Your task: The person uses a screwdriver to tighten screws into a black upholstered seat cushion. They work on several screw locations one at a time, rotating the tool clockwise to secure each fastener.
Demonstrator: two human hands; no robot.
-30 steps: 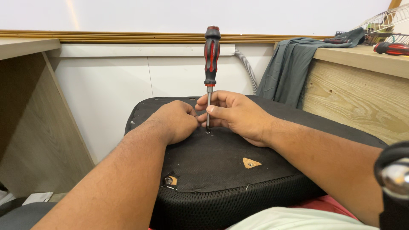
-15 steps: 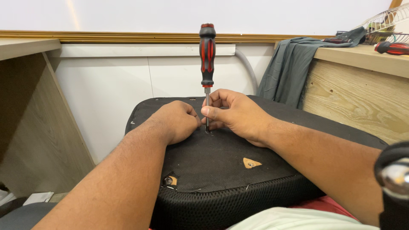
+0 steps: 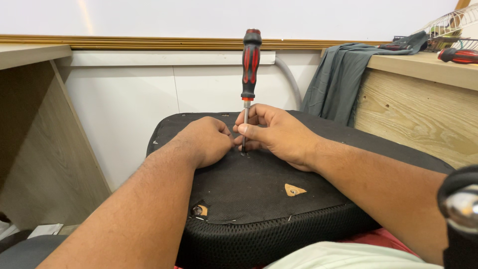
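Screwdriver (image 3: 250, 65) handle's crept up slightly, right hand (image 3: 276, 134) pinching its shaft beside the fisted, seemingly empty left hand (image 3: 206, 140), so the tip might slip off the seat cushion (image 3: 269, 199) screw.

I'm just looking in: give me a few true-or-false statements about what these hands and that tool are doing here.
1. The screwdriver stands upright, tip down on the black seat cushion. True.
2. The right hand grips the red-and-black handle. False: its fingers pinch the metal shaft low down; the handle is free.
3. The left hand rests curled on the cushion beside the shaft. True.
4. A grey cloth lies on the cushion. False: it hangs over the wooden bench at the right.
5. A second red-and-black tool lies on that bench. True.
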